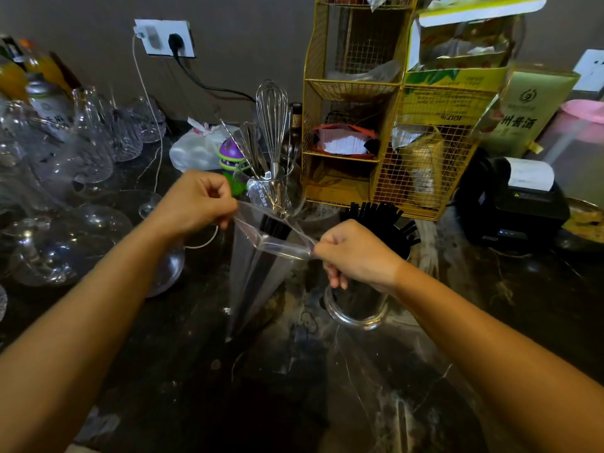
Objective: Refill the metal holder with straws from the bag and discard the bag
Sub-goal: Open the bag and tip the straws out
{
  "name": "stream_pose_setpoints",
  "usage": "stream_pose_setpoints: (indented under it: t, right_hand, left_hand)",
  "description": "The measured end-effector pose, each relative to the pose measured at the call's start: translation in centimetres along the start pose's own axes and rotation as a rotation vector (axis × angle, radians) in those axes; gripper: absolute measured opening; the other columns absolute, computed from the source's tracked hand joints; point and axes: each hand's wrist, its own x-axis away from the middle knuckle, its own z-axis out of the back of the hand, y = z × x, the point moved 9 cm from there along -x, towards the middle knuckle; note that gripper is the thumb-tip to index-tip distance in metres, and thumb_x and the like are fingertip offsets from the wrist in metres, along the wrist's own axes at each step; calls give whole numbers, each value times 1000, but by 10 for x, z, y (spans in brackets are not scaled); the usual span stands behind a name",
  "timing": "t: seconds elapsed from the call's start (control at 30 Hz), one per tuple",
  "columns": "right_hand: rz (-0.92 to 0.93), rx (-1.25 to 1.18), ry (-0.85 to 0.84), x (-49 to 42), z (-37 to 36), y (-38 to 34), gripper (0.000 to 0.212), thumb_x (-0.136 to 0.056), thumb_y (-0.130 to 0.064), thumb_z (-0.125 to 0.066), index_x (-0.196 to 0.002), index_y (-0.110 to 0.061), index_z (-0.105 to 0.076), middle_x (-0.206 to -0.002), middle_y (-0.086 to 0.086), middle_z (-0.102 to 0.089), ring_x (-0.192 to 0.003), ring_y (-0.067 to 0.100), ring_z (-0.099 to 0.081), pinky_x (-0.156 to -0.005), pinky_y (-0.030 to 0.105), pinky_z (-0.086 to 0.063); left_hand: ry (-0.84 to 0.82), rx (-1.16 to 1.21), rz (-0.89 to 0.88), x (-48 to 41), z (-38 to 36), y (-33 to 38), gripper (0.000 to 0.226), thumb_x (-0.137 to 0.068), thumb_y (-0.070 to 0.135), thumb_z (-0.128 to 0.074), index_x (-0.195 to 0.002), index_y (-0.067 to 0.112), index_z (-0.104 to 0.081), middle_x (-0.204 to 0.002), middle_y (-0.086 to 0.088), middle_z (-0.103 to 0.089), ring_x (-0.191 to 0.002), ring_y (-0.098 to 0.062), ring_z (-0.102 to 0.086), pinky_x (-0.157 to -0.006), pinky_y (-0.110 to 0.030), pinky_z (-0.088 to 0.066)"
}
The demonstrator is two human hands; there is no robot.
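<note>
A clear plastic bag [251,276] with black straws [273,228] inside hangs upright over the dark counter. My left hand [196,201] pinches the left side of its mouth. My right hand [353,253] pinches the right side, and the mouth is stretched wide between them. Behind my right hand stands the shiny holder [356,308], partly hidden by that hand, with black straws [376,214] fanning out of its top.
Several upturned glasses [75,230] crowd the counter's left side. A glass jar with a whisk [273,125] and spoons stands just behind the bag. A yellow wire rack [385,125] and a black receipt printer [513,204] stand at the right. A white cable trails from the wall socket [165,37].
</note>
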Motion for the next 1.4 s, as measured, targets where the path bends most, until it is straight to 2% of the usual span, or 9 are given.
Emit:
stream_pose_setpoints:
  t: [0.13,0.37,0.57,0.7,0.87,1.1,1.2,1.27,1.4]
  right_hand:
    - [-28,132,-26,0,5,-5,38,-88,-10,-51,-49,-8,-49,-46,5,-51,-31,5,-49,-34,12,-39]
    - [-18,203,-18,-1,9,-16,42,-90,-18,-47,-48,-12,-47,-46,2,-49,-36,8,-50,-37,12,-35]
    - [-142,-447,-139,-1,5,-13,25,-91,-37,-37,-86,-14,-44,-85,11,-54,-69,21,-62,-56,28,-54]
    - [-313,-822,-319,-8,1,-4,70,-86,-64,-25,-134,-14,-31,-105,29,-59,-79,37,-70,-68,44,-59]
    - [-386,-1087,-466,-21,-10,-3,93,-77,-75,-21,-140,-7,-30,-115,37,-53,-82,49,-67,-62,49,-60]
    - [-323,-1384,-311,-34,4,-5,52,-62,-23,-67,-110,-4,-62,-117,28,-59,-107,46,-54,-86,65,-44]
    - [-161,-1299,-207,-40,22,-8,23,-73,-7,-52,-81,-2,-73,-89,19,-72,-83,32,-69,-78,49,-55]
    - [-20,-1215,-199,-42,35,-15,28,-71,1,-50,-81,-8,-75,-80,11,-76,-73,23,-73,-68,38,-60]
    - [116,-1262,-370,-43,51,-27,75,-47,13,-77,-116,-8,-54,-93,23,-71,-79,25,-73,-71,35,-61]
  left_hand:
    - [-160,-104,0,-3,3,8,25,-74,-12,-58,-54,3,-52,-40,5,-63,-44,-3,-58,-51,-7,-46]
    - [-127,-46,-38,-7,2,28,32,-76,-15,-54,-54,6,-47,-37,-1,-58,-40,-1,-59,-45,-8,-46]
    - [-96,-42,-125,-14,-7,58,34,-75,-18,-50,-59,11,-42,-52,-6,-46,-34,1,-50,-40,-6,-39]
    - [-144,-117,-227,-16,-10,81,35,-73,-15,-54,-60,16,-45,-59,-2,-48,-44,0,-52,-48,-7,-42]
    - [-204,-243,-388,-13,-27,116,36,-71,-8,-60,-61,24,-46,-62,5,-48,-54,-2,-45,-54,-10,-38]
    - [-307,-292,-549,-4,-51,151,17,-73,1,-67,-72,15,-58,-71,3,-57,-73,-16,-58,-68,-25,-48]
    - [-433,-70,-478,-1,-56,150,22,-70,6,-72,-77,20,-56,-76,4,-57,-73,-12,-61,-74,-28,-52]
    - [-437,112,-434,-4,-51,145,25,-68,16,-72,-85,24,-55,-84,4,-57,-80,-5,-60,-76,-23,-53]
    - [46,562,-34,-47,-15,74,42,-68,27,-65,-107,25,-51,-108,0,-54,-100,-14,-54,-79,-27,-48]
